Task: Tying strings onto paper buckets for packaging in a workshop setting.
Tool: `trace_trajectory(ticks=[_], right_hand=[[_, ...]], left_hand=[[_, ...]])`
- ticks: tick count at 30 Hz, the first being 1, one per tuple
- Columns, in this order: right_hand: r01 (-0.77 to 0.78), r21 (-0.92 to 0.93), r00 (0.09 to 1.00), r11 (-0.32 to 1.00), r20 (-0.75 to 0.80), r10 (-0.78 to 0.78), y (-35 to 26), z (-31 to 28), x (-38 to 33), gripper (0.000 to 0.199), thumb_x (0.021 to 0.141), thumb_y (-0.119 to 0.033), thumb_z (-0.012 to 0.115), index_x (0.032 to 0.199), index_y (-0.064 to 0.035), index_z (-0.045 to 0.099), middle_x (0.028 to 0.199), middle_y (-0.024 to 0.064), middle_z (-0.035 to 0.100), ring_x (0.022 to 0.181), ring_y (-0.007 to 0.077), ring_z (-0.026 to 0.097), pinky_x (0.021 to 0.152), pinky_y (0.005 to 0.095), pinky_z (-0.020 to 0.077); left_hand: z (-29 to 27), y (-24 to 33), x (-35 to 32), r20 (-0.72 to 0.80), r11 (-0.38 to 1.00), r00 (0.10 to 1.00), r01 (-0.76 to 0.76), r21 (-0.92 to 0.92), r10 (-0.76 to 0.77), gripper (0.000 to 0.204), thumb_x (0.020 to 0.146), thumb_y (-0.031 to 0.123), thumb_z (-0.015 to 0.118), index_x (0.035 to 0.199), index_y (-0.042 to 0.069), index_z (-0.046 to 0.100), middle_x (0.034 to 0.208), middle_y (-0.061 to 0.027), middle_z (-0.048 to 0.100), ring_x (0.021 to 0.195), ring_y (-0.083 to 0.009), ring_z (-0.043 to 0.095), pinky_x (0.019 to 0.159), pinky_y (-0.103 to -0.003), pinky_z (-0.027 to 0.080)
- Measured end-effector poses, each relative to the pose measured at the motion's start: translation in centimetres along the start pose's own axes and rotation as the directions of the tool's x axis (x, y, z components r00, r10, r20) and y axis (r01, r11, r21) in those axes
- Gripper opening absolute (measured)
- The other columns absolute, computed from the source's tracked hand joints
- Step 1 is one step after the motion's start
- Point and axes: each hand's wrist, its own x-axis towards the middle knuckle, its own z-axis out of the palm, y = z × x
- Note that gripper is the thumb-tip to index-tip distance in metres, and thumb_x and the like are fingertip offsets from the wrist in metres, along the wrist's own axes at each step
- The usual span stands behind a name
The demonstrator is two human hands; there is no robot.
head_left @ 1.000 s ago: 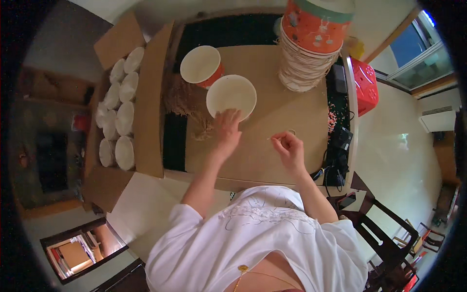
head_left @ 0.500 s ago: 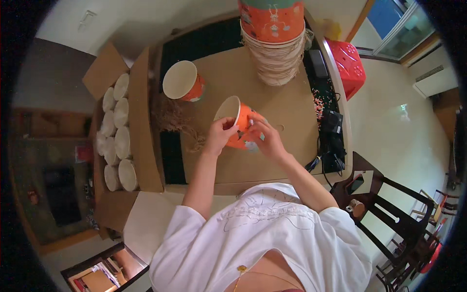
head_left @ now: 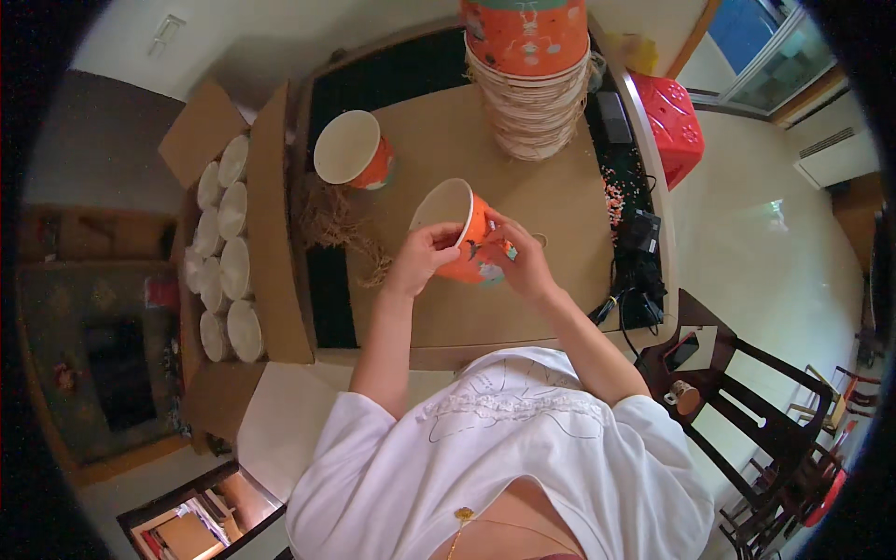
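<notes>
In front of me, above the cardboard sheet, an orange paper bucket with a cream inside is tilted, its mouth facing up and left. My left hand grips its near left rim, thumb pressed against the edge. My right hand is at the printed outer wall, its fingertips pinched together against it; whatever they hold is too small to tell. A thin pale loop of string shows beside the right hand. Brown twisted strings lie in a loose heap to the left.
Another orange bucket stands at the back left. A tall stack of buckets with strings rises at the back. A carton of nested white-rimmed buckets stands left. Black adapters and cables lie at the table's right edge; a red stool is beyond.
My right hand has moved slightly down along the bucket's side, its fingers now drawn closer together. My left hand keeps its hold on the rim.
</notes>
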Motion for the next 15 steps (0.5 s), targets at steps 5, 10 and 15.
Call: trace_trajectory(ticks=[5,10,15], right_hand=[[0.007,-0.06,1.0,0.998,0.019,-0.006,0.4,0.0,0.1,0.024,0.072,0.008,0.064,0.092,-0.0036,0.059,0.13,0.0117,0.047,0.117,0.0258,0.048,0.088,0.0332,0.0455],[0.082,-0.168,0.995,0.982,0.066,-0.072,0.9,0.1,-0.2,0.02,0.074,0.002,0.065,0.091,-0.0055,0.059,0.128,0.0136,0.048,0.116,0.0292,0.049,0.088,0.0352,0.0455],[0.094,-0.185,0.995,0.978,0.062,-0.083,0.9,0.1,-0.1,0.017,0.075,0.0,0.064,0.091,-0.0068,0.058,0.127,0.0134,0.049,0.116,0.0309,0.048,0.089,0.036,0.045]], left_hand=[[-1.4,-1.4,0.5,-0.07,0.993,0.997,0.046,0.112,-0.038,0.024,0.076,-0.001,0.062,0.1,-0.002,0.062,0.096,-0.0052,0.064,0.085,-0.0121,0.059,0.081,-0.026,0.047],[-1.5,-1.7,0.8,-0.133,0.988,0.991,0.052,0.147,-0.033,0.022,0.077,-0.001,0.062,0.099,-0.003,0.061,0.094,-0.0063,0.063,0.084,-0.0122,0.059,0.079,-0.026,0.047],[0.5,-1.8,1.7,-0.214,0.978,0.977,0.048,0.205,-0.003,0.021,0.075,0.0,0.061,0.096,-0.004,0.061,0.088,-0.0066,0.064,0.08,-0.0126,0.06,0.076,-0.026,0.048]])
